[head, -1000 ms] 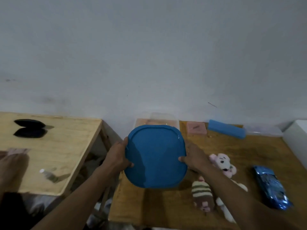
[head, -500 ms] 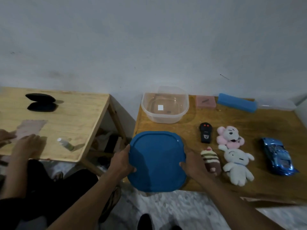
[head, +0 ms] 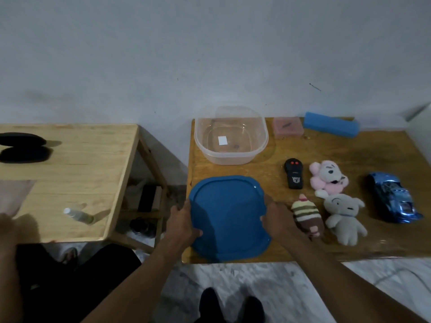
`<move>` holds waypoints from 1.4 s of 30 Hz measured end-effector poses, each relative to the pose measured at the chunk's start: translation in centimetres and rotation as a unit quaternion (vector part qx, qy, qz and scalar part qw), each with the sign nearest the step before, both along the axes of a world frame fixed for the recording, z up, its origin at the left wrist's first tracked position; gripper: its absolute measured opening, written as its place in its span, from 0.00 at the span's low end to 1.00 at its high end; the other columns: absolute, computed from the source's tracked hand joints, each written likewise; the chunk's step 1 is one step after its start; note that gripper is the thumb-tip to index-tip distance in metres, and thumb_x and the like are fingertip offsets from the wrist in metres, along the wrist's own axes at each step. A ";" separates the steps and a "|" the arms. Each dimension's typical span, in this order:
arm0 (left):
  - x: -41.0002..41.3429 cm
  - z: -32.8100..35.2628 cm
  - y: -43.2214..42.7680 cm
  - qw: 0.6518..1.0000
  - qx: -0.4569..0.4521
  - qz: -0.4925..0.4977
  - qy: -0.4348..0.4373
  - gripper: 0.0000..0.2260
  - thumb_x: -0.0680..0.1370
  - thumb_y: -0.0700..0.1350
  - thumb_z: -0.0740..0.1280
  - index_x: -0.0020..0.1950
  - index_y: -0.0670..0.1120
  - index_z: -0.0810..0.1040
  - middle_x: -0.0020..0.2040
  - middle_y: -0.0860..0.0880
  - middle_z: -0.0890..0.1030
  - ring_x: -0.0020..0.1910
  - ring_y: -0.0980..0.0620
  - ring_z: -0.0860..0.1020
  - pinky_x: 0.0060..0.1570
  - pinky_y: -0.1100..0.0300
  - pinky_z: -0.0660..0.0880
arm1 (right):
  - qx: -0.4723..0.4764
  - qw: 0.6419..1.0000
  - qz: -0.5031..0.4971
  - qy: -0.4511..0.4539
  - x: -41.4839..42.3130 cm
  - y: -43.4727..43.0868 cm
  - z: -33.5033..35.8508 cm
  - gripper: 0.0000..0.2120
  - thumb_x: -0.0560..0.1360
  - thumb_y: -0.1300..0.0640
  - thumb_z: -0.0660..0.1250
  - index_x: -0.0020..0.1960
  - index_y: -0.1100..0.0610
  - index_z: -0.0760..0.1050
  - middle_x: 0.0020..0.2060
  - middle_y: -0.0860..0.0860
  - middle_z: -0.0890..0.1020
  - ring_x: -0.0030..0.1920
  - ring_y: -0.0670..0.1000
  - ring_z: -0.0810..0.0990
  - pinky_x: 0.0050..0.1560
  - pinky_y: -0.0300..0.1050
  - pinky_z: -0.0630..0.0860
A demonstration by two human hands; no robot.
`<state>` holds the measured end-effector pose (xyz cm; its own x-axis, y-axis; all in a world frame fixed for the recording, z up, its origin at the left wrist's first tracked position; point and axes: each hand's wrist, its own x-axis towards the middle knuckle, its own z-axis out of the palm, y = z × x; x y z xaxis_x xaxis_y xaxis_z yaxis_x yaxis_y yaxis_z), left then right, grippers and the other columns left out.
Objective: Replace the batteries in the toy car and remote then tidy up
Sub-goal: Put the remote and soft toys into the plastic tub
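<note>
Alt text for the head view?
The left hand and right hand grip a blue lid at a wooden table. Behind it sits a clear tub; to the right lie a black remote, plush toys and a blue toy car.

Wooden side table (head: pixel 77 173): black case (head: pixel 21 150) at rear, clear bottle (head: pixel 78 215) lying near front edge, pinkish sheet (head: pixel 14 194) at left.

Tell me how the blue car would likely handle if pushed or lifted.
The car sits long and low on the table, so it probably won't tip. Its shell is glossy with bright highlights, so it may feel slippery. Its wheels aren't visible, but a nudge along its length would likely make it roll.
</note>
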<state>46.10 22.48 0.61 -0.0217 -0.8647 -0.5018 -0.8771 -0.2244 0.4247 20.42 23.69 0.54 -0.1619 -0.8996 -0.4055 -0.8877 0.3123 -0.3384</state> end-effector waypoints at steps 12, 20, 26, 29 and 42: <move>0.0 2.9 0.6 0.996 -0.080 -0.035 -0.033 0.39 0.74 0.54 0.70 0.77 0.45 0.53 0.69 0.37 0.63 0.66 0.37 0.68 0.64 0.50 0.68 | -0.046 0.999 -0.011 0.019 1.0 0.3 2.5 0.11 0.78 0.53 0.63 0.58 0.58 0.73 0.54 0.56 0.80 0.52 0.55 0.79 0.45 0.43 0.73; -7.8 6.8 -1.0 0.956 -0.229 -0.142 0.111 0.27 0.78 0.51 0.67 0.75 0.49 0.63 0.69 0.48 0.68 0.64 0.49 0.72 0.61 0.59 0.71 | -0.180 0.980 -0.078 0.031 -3.7 -1.5 7.4 0.17 0.77 0.54 0.64 0.65 0.54 0.72 0.59 0.56 0.76 0.56 0.57 0.76 0.54 0.48 0.73; -15.1 7.7 -3.2 0.924 -0.273 -0.217 0.160 0.28 0.76 0.52 0.69 0.74 0.50 0.65 0.65 0.49 0.69 0.62 0.52 0.71 0.57 0.66 0.65 | -0.199 0.974 -0.098 0.045 -10.5 -2.3 8.9 0.19 0.76 0.50 0.65 0.66 0.50 0.71 0.62 0.53 0.75 0.62 0.54 0.73 0.60 0.48 0.70; -19.0 7.5 -4.9 0.925 -0.263 -0.227 0.154 0.29 0.75 0.52 0.69 0.74 0.52 0.64 0.67 0.49 0.68 0.63 0.51 0.71 0.59 0.63 0.67 | -0.180 0.979 -0.097 0.023 -14.3 -3.1 8.0 0.19 0.73 0.47 0.65 0.63 0.48 0.73 0.60 0.52 0.75 0.59 0.53 0.75 0.57 0.48 0.73; -29.5 2.6 -10.0 0.977 -0.080 -0.197 -0.018 0.41 0.70 0.52 0.75 0.77 0.56 0.55 0.77 0.45 0.52 0.72 0.38 0.61 0.68 0.47 0.67 | 0.016 0.997 0.070 -0.008 -22.9 -8.5 2.5 0.32 0.71 0.41 0.67 0.72 0.46 0.62 0.70 0.55 0.65 0.66 0.56 0.68 0.64 0.52 0.68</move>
<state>16.63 12.49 3.20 -0.3540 -0.8602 -0.3671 -0.8968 0.2008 0.3943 -2.52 15.17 3.06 -0.0280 -0.8997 -0.4356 -0.9181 0.1956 -0.3449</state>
